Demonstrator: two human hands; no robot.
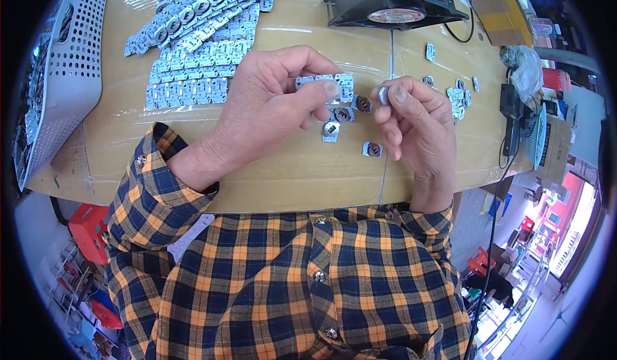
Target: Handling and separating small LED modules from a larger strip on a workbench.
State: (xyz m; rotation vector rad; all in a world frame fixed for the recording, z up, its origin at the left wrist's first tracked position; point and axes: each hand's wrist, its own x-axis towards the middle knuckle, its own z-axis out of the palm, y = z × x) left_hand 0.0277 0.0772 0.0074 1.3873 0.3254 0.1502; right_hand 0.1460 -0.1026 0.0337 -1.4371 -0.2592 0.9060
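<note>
My left hand (273, 96) pinches a strip of small white circuit boards (345, 87) between thumb and fingers, above the table. Just to its right, my right hand (416, 113) holds a silver button cell (384, 95) between thumb and forefinger. A narrow gap separates the cell from the strip. On the table below and between the hands lie several loose single boards, among them one with a dark round holder (373, 149) and one with a pale round part (331, 131). My fingers cover part of the strip.
Rows of board strips (193, 71) are stacked at the back left, beside a white perforated basket (77, 58). A black fan (395, 0) stands at the back. Small loose boards (457, 100) lie to the right, near a black cable (495, 212) and a clear plastic bag (526, 68).
</note>
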